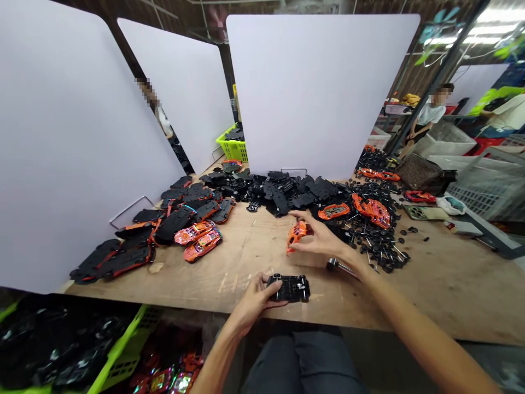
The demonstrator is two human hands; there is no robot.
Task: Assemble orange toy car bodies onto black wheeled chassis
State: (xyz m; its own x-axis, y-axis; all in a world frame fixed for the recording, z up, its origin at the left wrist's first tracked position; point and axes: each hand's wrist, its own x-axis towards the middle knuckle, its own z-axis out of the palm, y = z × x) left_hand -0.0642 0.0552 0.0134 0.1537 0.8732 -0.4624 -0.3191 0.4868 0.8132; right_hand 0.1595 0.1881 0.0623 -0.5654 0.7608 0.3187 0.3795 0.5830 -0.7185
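Observation:
My left hand (262,293) grips a black toy car chassis (289,288) near the table's front edge, with wheels and axles showing on its upper side. Farther up and to the right, my right hand (318,235) has its fingers closed around an orange toy car body (296,235), which is tilted on edge above the wood. Below my right forearm lies a wheel with a metal axle (332,265). Two orange toy cars (199,241) rest side by side to the left of my hands.
Black car bases (283,191) are heaped along the back, with more cars (127,260) at left. Wheels and axles (377,246) spread at right around orange bodies (375,212). White panels (320,93) stand behind. A green crate (123,355) sits below the table; a person (429,115) is at far right.

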